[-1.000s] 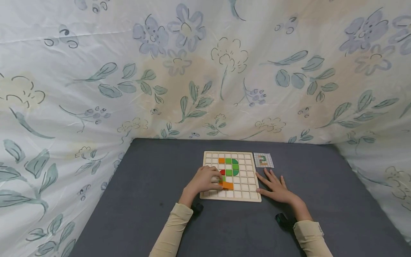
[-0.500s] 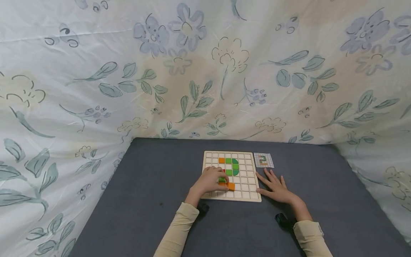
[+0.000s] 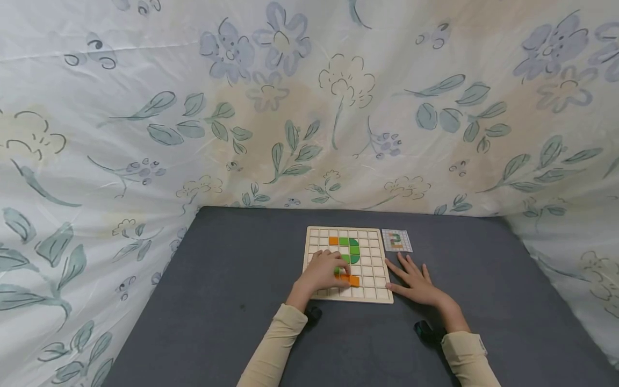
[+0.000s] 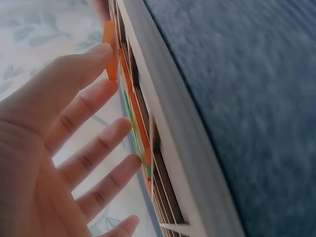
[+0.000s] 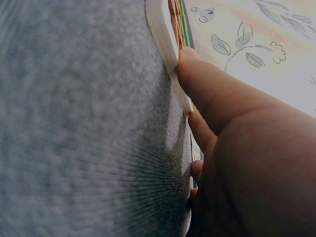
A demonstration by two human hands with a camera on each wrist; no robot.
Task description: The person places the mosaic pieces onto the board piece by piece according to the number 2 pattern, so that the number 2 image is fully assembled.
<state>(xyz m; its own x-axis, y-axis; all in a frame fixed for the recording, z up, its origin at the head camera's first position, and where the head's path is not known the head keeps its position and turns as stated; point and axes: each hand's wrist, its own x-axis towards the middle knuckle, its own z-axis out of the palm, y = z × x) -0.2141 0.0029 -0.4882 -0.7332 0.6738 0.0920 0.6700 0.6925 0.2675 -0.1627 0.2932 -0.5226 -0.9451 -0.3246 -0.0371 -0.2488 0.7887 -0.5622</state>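
Observation:
My left hand [image 3: 325, 273] reaches over a wooden grid board [image 3: 372, 290]. Its thumb and index finger pinch an orange square tile [image 4: 109, 49], held just above the grid in the left wrist view; the other fingers are spread. In the head view this orange tile [image 3: 354, 281] shows at the fingertips, with more orange in the row beside it. A curve of green tiles [image 3: 354, 250] and one orange tile [image 3: 333, 241] lie in the upper cells. My left hand hides part of the pattern. My right hand [image 3: 415, 282] rests spread, thumb and index finger at the board's right edge [image 5: 170, 49].
A small printed card [image 3: 396, 241] with a coloured grid pattern lies beside the board's upper right corner. A dark cloth [image 3: 232, 279] covers the table. A floral curtain [image 3: 309, 134] hangs behind and along the sides.
My left hand has slid right along the lower row, and the orange tile at its fingertips has moved right with it. The right hand has stayed in place.

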